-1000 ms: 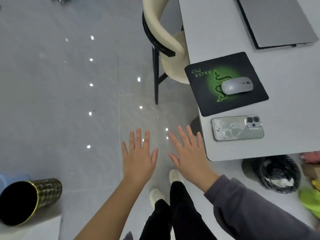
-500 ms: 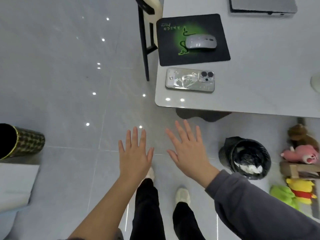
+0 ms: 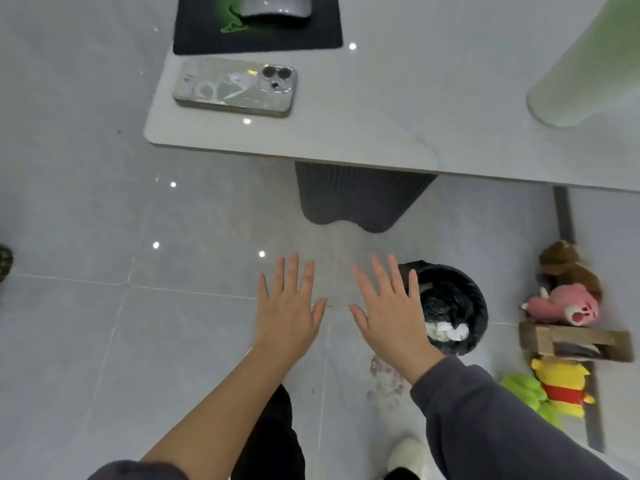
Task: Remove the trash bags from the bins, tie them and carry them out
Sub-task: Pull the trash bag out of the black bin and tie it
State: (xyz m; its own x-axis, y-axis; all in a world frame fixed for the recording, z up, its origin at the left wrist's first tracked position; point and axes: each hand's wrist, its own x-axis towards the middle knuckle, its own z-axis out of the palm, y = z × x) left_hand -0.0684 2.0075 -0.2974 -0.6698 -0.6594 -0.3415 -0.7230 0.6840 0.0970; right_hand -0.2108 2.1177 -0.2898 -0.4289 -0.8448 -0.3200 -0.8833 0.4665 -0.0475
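The small round bin (image 3: 476, 327) stood on the grey tiled floor (image 3: 104, 341) just below the near edge of the table (image 3: 398, 109), lined with a black trash bag (image 3: 446, 299) whose rim was folded over the top. Crumpled white paper (image 3: 445, 331) lay inside the bag. My right hand (image 3: 391, 317) hovered flat and palm down, fingers spread wide, holding nothing; in the picture its little-finger side overlapped the bin's left rim, though I could not tell whether it touched. My left hand (image 3: 287, 313) hung just beside it, also palm down with spread fingers and empty, over bare floor.

To the right of the bin sat a heap of plush toys: a brown one (image 3: 568, 265), a pink one (image 3: 568, 303), a yellow one in red (image 3: 561, 386) and a green one (image 3: 523, 389), around a small wooden frame (image 3: 575, 341). The table's dark ribbed pedestal (image 3: 356, 199) rose behind my hands. On the table lay a phone (image 3: 235, 88) face down near the corner, a black mouse pad (image 3: 256, 36) with a grey mouse (image 3: 273, 8) beyond it, and a pale green object (image 3: 585, 74) at the right, too blurred to identify.
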